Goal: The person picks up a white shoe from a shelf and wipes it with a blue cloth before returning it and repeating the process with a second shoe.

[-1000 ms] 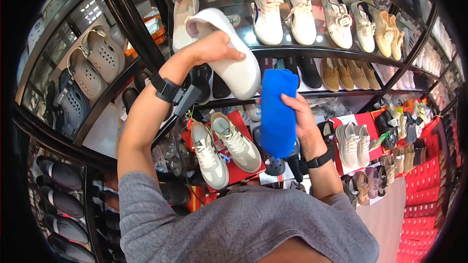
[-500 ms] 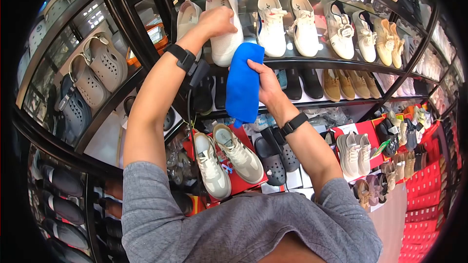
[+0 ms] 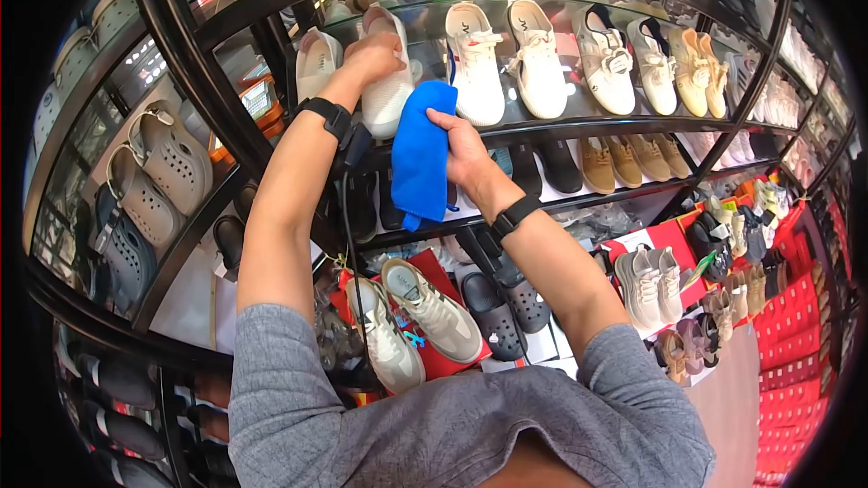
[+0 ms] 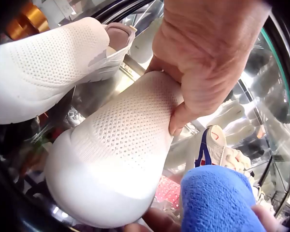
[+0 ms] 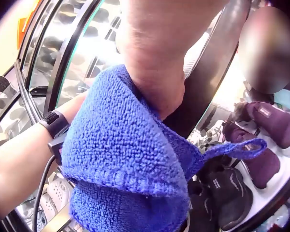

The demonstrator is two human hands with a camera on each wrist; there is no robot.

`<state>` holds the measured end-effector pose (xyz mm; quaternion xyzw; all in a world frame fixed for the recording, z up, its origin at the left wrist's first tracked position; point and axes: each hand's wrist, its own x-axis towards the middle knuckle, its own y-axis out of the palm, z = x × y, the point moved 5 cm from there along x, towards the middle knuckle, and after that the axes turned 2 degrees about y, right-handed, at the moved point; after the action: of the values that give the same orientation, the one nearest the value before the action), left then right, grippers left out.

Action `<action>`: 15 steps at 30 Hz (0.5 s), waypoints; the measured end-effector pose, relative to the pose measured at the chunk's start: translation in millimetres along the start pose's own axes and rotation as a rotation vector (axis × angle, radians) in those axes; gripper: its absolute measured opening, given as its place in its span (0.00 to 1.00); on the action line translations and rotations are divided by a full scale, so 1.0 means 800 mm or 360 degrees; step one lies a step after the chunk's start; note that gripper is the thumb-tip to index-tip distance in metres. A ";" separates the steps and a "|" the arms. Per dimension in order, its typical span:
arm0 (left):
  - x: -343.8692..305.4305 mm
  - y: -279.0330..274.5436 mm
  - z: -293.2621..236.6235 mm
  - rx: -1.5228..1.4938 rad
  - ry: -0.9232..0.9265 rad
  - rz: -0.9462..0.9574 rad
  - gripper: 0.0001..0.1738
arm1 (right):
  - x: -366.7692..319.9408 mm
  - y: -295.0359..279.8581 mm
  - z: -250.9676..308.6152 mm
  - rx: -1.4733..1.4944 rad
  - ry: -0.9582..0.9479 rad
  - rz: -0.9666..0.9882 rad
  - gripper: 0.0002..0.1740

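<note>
On the glass shelf in the head view stands a white knit shoe (image 3: 387, 99), which my left hand (image 3: 372, 58) grips at its upper, near the opening. The left wrist view shows that hand (image 4: 203, 58) with a thumb or finger curled at the mesh of the shoe (image 4: 121, 140). Its white mate (image 3: 318, 63) stands just left. My right hand (image 3: 463, 146) holds a folded blue cloth (image 3: 421, 158) in front of the shelf edge, by the shoe's toe. Up close, the fluffy cloth (image 5: 121, 140) hangs from the right hand (image 5: 157, 72), a loop at its corner.
White lace-up shoes (image 3: 540, 63) line the same shelf to the right. The black shelf edge (image 3: 542, 129) runs below them, above dark and tan shoes. Grey-white sneakers (image 3: 432, 312) sit on a red box lower down. Grey clogs (image 3: 172, 158) stand on the left rack.
The left hand has brought the white shoe from a raised, tilted position down to the shelf beside its mate. The right hand has moved left and up with the blue cloth.
</note>
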<state>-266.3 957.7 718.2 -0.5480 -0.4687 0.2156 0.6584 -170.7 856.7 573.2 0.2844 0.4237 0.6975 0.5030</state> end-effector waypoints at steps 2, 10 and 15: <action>-0.003 -0.001 0.000 -0.0022 -0.0104 0.0027 0.20 | -0.001 -0.005 -0.001 -0.0025 -0.0021 -0.0018 0.12; 0.002 -0.004 -0.016 0.0136 -0.0037 -0.0007 0.22 | -0.053 -0.036 0.029 0.0005 -0.0139 0.0034 0.12; 0.015 -0.034 -0.074 -0.0212 0.0336 -0.0792 0.21 | -0.089 -0.057 0.078 0.0039 -0.0573 -0.0146 0.12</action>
<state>-216.1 928.2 750.4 -0.4775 -0.5310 -0.0423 0.6987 -74.9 814.4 565.3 0.3911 0.3477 0.6065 0.5985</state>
